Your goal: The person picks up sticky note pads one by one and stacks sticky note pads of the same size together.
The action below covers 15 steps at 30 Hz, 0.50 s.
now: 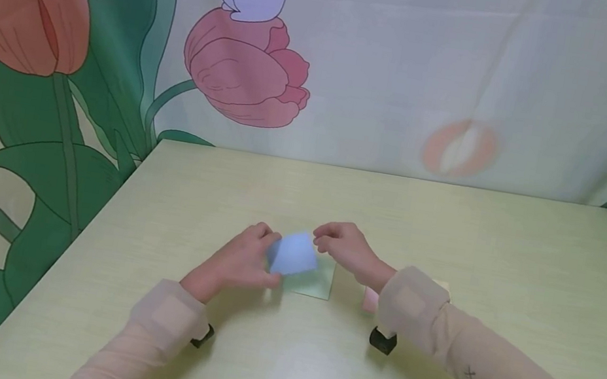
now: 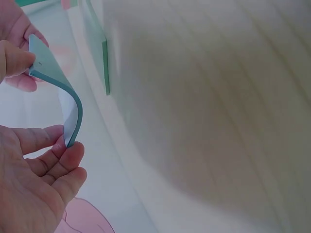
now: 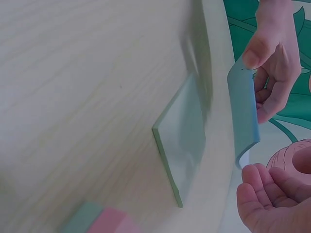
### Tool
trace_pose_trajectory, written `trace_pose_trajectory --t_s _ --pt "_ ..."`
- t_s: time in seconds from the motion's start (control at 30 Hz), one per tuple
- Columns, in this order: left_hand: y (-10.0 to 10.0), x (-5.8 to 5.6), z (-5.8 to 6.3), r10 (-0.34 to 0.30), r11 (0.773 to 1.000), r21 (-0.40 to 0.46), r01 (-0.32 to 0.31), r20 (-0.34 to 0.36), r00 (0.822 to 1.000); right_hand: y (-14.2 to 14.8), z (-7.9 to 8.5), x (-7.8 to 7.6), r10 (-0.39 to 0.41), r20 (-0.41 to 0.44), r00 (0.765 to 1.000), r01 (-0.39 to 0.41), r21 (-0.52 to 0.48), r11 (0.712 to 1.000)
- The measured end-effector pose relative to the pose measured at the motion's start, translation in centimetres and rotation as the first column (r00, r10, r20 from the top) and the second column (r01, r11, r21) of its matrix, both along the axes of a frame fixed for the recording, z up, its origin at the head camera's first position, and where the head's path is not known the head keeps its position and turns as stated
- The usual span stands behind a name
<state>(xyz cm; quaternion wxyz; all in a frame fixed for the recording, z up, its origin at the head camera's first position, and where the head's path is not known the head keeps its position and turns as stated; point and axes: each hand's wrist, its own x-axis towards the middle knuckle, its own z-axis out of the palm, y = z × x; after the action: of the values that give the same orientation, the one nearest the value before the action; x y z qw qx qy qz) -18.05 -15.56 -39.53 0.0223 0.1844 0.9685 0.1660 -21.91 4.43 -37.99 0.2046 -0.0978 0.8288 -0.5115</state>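
A blue pad, seemingly of sticky notes (image 1: 294, 254), is held above the table in my left hand (image 1: 244, 263). In the left wrist view the pad (image 2: 68, 92) bows into a curve between the thumb and the fingers. My right hand (image 1: 350, 250) hovers at the pad's far right corner, fingers loosely bent. The right wrist view shows its fingertips (image 3: 250, 179) close to the pad's end, the thumb apart; whether they touch it I cannot tell. Below lies a flat light green square pad (image 1: 319, 281), partly covered by the blue one in the head view.
Beneath the right forearm show a pink piece (image 1: 371, 299) and the edge of a pale yellow one (image 1: 443, 286), mostly hidden by the sleeve. The pale wooden table (image 1: 191, 185) runs back to a printed flower curtain (image 1: 371, 61).
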Motion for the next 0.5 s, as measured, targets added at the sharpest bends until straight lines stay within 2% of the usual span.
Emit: trace_pose_trajectory --t_s 0.5 --pt "1.5 0.1 -1.1 -0.097 0.994 -0.046 0.097 0.001 0.995 0.9 -0.4 0.7 -0.004 0.0 1.0 0.004 0.006 1.0"
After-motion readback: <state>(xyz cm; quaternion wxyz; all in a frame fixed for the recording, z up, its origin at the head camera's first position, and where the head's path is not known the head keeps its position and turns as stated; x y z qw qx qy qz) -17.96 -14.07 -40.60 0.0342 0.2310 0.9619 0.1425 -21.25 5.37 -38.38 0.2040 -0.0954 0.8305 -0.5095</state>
